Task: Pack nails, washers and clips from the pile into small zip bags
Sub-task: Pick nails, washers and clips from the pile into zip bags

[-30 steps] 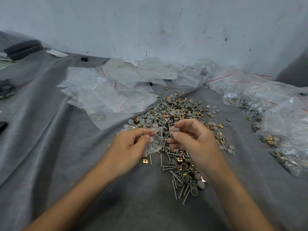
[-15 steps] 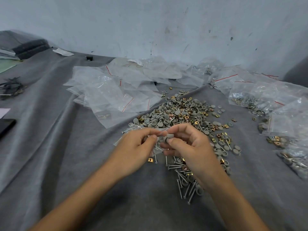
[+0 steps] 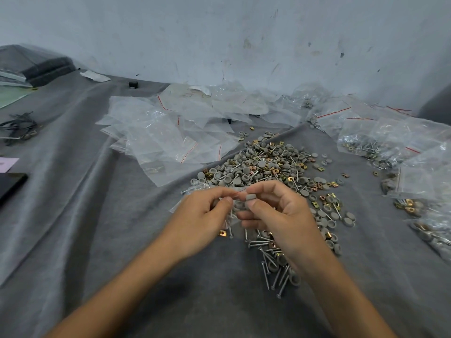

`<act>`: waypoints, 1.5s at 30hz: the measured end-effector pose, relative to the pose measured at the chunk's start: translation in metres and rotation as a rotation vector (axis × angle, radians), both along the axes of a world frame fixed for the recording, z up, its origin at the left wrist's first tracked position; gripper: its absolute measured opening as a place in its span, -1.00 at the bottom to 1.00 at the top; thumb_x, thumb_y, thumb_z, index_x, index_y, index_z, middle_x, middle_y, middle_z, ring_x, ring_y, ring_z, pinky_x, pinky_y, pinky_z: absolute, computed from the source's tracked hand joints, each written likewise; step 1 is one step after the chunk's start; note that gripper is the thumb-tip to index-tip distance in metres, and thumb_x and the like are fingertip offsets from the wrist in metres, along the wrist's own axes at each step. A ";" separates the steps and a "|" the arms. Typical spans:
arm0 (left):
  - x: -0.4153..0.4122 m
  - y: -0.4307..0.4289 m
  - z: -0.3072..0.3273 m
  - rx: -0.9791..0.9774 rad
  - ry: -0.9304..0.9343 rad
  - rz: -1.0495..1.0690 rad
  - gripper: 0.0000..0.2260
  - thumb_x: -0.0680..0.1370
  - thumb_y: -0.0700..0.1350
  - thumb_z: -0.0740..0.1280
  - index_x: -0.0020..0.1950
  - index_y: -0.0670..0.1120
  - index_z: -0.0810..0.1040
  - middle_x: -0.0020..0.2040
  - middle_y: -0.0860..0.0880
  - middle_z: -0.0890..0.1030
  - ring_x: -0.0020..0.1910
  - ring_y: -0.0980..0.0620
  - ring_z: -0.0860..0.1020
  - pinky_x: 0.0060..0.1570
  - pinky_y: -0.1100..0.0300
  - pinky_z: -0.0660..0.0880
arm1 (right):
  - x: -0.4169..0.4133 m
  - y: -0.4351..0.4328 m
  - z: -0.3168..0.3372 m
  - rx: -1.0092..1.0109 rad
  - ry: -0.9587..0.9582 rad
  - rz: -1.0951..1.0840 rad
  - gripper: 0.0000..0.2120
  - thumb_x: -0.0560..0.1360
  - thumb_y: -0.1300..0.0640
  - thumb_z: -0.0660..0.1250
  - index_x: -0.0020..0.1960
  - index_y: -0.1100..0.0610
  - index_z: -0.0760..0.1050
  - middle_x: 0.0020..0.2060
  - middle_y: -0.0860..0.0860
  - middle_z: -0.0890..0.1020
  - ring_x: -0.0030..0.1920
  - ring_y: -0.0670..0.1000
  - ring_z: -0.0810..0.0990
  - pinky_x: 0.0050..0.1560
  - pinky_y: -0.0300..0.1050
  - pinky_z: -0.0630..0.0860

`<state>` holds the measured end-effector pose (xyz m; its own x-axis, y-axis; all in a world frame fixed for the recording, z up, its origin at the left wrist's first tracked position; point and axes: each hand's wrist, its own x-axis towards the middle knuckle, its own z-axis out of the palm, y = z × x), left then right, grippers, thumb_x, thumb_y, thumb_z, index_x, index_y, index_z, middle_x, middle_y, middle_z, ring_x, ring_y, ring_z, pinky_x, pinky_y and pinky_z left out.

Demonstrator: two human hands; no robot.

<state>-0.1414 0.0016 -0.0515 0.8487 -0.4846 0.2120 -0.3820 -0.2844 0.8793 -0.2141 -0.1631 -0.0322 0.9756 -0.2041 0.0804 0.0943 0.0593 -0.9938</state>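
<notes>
Your left hand [image 3: 202, 215]: thumb and forefinger clamped on mouth of zip bag [image 3: 234, 207], at red seal strip. Bag hangs between both hands, above near edge of pile [image 3: 263, 167]. Your right hand [image 3: 280, 213]: thumb and forefinger pinch grey washer [image 3: 250, 197], just right of bag mouth. Seal strip runs left-right, mouth upward, bag's long axis roughly vertical. Cannot tell whether mouth gapes. Judgement: washer goes short way left and down into the mouth.

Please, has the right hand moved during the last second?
Yes. Judged against the gold clip on the cloth, the right hand has carried its grey washer slightly leftward, close to the zip bag the left hand holds.
</notes>
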 end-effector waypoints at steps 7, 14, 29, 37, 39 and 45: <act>-0.001 -0.001 0.000 -0.010 0.006 -0.013 -0.71 0.56 0.03 0.20 0.05 0.41 0.61 -0.42 -0.07 0.55 -0.45 0.15 0.46 -0.38 0.19 0.36 | -0.002 0.002 0.001 0.005 0.018 0.013 -0.86 0.59 0.33 0.34 0.06 0.15 0.60 -0.04 0.10 0.73 -0.08 0.11 0.75 -0.23 -0.15 0.65; 0.001 -0.001 -0.003 0.009 -0.006 -0.015 -0.71 0.57 0.04 0.19 0.08 0.41 0.59 -0.46 0.06 0.54 -0.46 0.18 0.46 -0.39 0.19 0.38 | -0.003 0.001 0.001 -0.015 0.021 0.006 -0.87 0.60 0.30 0.34 0.06 0.12 0.60 -0.05 0.06 0.74 -0.10 0.10 0.76 -0.29 -0.15 0.64; 0.001 -0.001 -0.003 0.008 0.003 0.011 -0.77 0.55 0.08 0.21 0.08 0.37 0.59 -0.43 0.08 0.58 -0.41 0.17 0.55 -0.33 0.13 0.43 | -0.001 -0.003 -0.003 -0.254 -0.111 -0.035 -0.78 0.56 0.21 0.43 0.05 -0.10 0.69 -0.20 -0.08 0.69 -0.30 -0.14 0.59 -0.33 -0.20 0.57; 0.000 0.000 0.001 -0.003 0.038 0.035 -0.72 0.54 0.06 0.21 0.15 0.16 0.66 -0.45 0.10 0.56 -0.42 0.20 0.53 -0.30 0.20 0.38 | -0.001 -0.005 -0.001 -0.282 -0.109 -0.077 -0.79 0.55 0.24 0.42 0.02 -0.06 0.69 -0.20 -0.11 0.70 -0.29 -0.18 0.59 -0.37 -0.21 0.56; 0.000 0.001 0.002 0.002 0.034 0.037 -0.71 0.55 0.05 0.22 0.17 0.11 0.66 -0.45 0.10 0.58 -0.42 0.21 0.52 -0.30 0.21 0.39 | -0.001 -0.009 0.001 -0.282 -0.109 -0.098 -0.78 0.56 0.24 0.42 -0.01 -0.08 0.69 -0.23 -0.11 0.68 -0.31 -0.16 0.57 -0.37 -0.23 0.55; 0.006 0.008 0.008 -0.082 0.095 0.094 -0.77 0.66 -0.13 0.26 0.12 0.13 0.66 -0.45 0.09 0.56 -0.43 0.19 0.49 -0.36 0.34 0.41 | -0.002 -0.024 0.003 -0.380 -0.103 -0.145 -0.79 0.57 0.16 0.41 -0.02 -0.16 0.67 -0.20 -0.11 0.68 -0.26 -0.15 0.59 -0.27 -0.24 0.57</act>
<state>-0.1359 0.0098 -0.0436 0.9076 -0.3863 0.1644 -0.2712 -0.2405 0.9320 -0.2158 -0.1870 -0.0294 0.9220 -0.2759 0.2717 0.1743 -0.3309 -0.9274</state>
